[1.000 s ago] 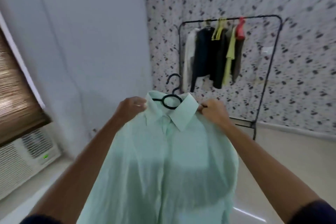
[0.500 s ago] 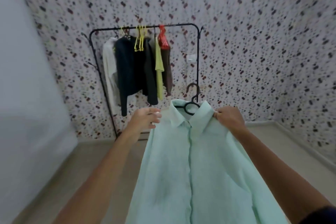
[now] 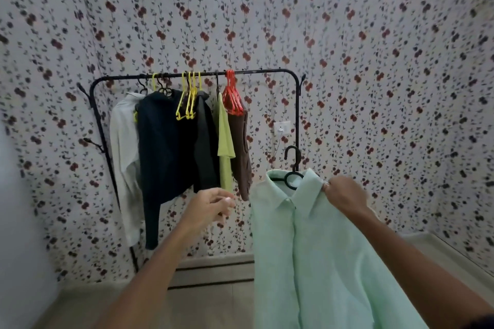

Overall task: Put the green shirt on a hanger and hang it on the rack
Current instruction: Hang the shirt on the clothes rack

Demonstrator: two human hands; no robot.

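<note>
Fabric of the green shirt (image 3: 320, 248) hangs below and to the left of the right hand (image 3: 344, 199), whose curled fingers pinch the shirt at its right shoulder, just beside the collar; the shirt sits on a black hanger (image 3: 292, 168), whose hook rises just above and to the left of that hand, free of any rail; the shirt's buttoned front faces the camera and drops past the lower edge of the view. The left hand (image 3: 211, 207) floats to the left of the shirt, apart from it, its fingers loosely curled and holding nothing. Beyond both hands, above and mostly to the left of the left hand, stands the rack (image 3: 267, 72), a black rail against flowered wallpaper (image 3: 387, 61); on it hang a white garment (image 3: 123, 157), a dark jacket (image 3: 165, 157), a lime top (image 3: 226, 141), a brown garment (image 3: 242, 157), bare yellow hangers (image 3: 188, 99) and red hangers (image 3: 232, 96); the rail's right stretch, above the black hanger's hook, is bare.
</note>
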